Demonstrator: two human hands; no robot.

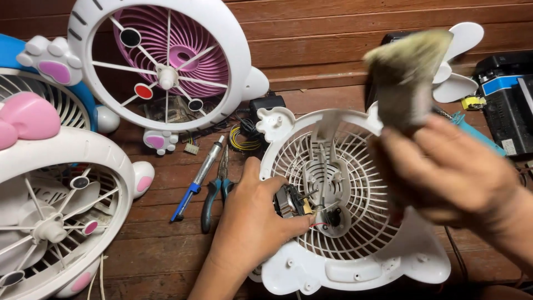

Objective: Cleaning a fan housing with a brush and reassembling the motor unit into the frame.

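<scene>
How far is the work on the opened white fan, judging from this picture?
Done: the white fan housing lies open on the wooden floor, its small motor exposed. In hand: the left hand steadies the housing beside the motor, while the right hand holds a brush, blurred, above the grille. Left: the white blades lie apart behind, not mounted; pliers and a soldering iron lie nearby.

L hand (252, 222) bare, R hand (449, 172) bare, no gloves, forearms unsleeved
</scene>
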